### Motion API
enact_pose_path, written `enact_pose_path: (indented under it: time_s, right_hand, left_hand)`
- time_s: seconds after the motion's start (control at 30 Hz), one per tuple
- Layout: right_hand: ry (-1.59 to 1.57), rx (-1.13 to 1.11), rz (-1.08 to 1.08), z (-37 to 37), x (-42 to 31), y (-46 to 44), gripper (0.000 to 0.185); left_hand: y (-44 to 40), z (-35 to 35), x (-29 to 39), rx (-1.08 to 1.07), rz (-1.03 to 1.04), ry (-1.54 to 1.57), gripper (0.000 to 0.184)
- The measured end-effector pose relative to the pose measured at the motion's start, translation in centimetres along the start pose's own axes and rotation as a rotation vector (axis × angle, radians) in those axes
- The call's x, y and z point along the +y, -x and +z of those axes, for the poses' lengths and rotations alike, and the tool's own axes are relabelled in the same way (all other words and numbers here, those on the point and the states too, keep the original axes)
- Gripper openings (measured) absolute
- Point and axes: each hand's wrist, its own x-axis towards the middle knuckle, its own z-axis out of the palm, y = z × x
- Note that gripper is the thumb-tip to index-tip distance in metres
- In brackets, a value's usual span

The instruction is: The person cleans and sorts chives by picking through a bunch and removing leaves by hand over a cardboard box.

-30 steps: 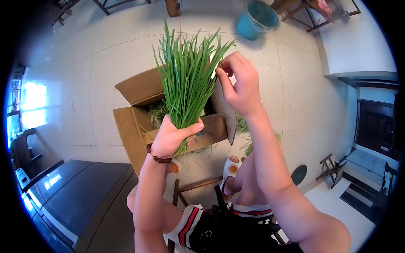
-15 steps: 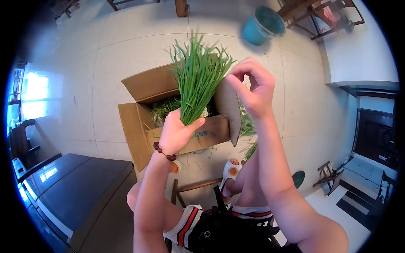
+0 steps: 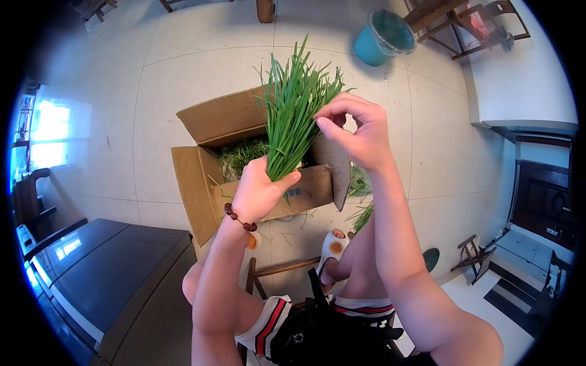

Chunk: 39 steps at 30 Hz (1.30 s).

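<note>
A thick bunch of long green stalks (image 3: 294, 113) fans upward over the box. My left hand (image 3: 259, 189) is closed around its lower end, with the thumb across the stalks. At the bunch's right edge is my right hand (image 3: 360, 129), its thumb and forefinger pinched together; whatever lies between the fingertips is too small to make out. Below the bunch stands an open cardboard box (image 3: 204, 177) with its flaps spread and loose greens (image 3: 243, 155) inside.
More greens (image 3: 361, 182) lie on the floor right of the box. A teal bucket (image 3: 372, 46) stands at the upper right. A dark glossy table (image 3: 104, 262) is at the lower left. Wooden chair legs (image 3: 265, 11) show at the top.
The bunch and my left hand have shifted right and slightly down, and the bunch leans more to the right. My right hand went right, then came back to the bunch's edge.
</note>
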Motion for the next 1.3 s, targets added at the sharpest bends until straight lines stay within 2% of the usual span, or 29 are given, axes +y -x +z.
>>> enact_pose_path:
  time_s: [0.17, 0.27, 0.33, 0.47, 0.53, 0.67, 0.73, 0.77, 0.8, 0.83, 0.9, 1.0, 1.03, 1.1, 1.13, 1.17, 1.3]
  right_hand:
    - [-0.021, -0.023, 0.034, 0.2, -0.1, 0.0, 0.005]
    - [0.052, 0.01, -0.031, 0.3, 0.3, 0.0, 0.006]
    - [0.098, 0.129, -0.012, 0.3, 0.4, -0.1, 0.006]
    - [0.181, 0.113, -0.008, -0.1, 0.6, -0.1, 0.006]
    - [0.404, 0.131, -0.155, -0.2, 1.0, -0.1, 0.007]
    - [0.51, 0.162, -0.207, 0.2, 1.7, -0.4, 0.008]
    - [0.549, 0.349, -0.1, 0.2, 2.4, -0.4, 0.009]
    - [0.55, 0.346, -0.099, 0.0, 2.6, -0.4, 0.009]
    - [0.405, 0.381, 0.019, -0.5, 2.7, -0.5, 0.01]
    - [0.258, 0.414, 0.136, -1.0, 2.8, -0.3, 0.011]
    - [0.192, 0.397, 0.182, -1.3, 3.6, 0.2, 0.013]
    - [0.259, 0.122, 0.447, -1.0, 4.0, 0.9, 0.015]
    - [0.257, 0.119, 0.445, -0.6, 4.2, 1.2, 0.015]
    - [0.223, -0.076, 0.407, 0.8, 4.4, 1.8, 0.024]
    - [0.152, -0.17, 0.5, 1.8, 3.9, 1.9, 0.033]
    - [-0.077, -0.204, 0.578, 2.9, 3.3, 1.9, 0.034]
    - [-0.536, -0.364, 0.682, 6.2, 0.7, 2.8, 0.043]
  left_hand:
    - [0.0, -0.1, -0.1, -0.024, -0.026, -0.019, 0.02]
    - [0.0, 0.1, -0.3, -0.029, -0.02, -0.024, 0.016]
    - [0.0, 0.4, 0.1, -0.015, -0.004, -0.034, 0.017]
    - [0.0, 0.5, 0.2, 0.017, 0.008, -0.06, 0.02]
    - [0.0, 0.5, 0.2, 0.023, 0.012, -0.056, 0.02]
    - [0.0, 0.5, 0.1, 0.029, 0.004, -0.043, 0.021]
    - [0.1, 0.5, -0.1, 0.034, 0.038, -0.065, 0.018]
    - [0.2, 0.5, -0.3, 0.037, 0.069, -0.088, 0.016]
    - [0.2, 0.5, -0.5, 0.039, 0.07, -0.086, 0.016]
    - [0.2, 0.4, -0.8, 0.033, -0.011, 0.026, 0.015]
    - [0.1, -0.1, -0.7, 0.028, -0.092, 0.137, 0.015]
    - [0.0, -1.2, 0.2, 0.019, -0.113, 0.618, 0.017]
    - [-0.1, -1.3, 0.3, 0.023, -0.112, 0.618, 0.017]
    - [-0.3, -1.4, 0.3, 0.075, -0.103, 0.824, 0.016]
    - [-0.4, -1.7, -0.1, 0.028, -0.113, 0.843, 0.017]
    - [-0.4, -1.6, -0.2, 0.03, -0.113, 0.846, 0.017]
    - [-0.4, -0.1, -0.5, -0.086, -0.045, 0.908, 0.02]
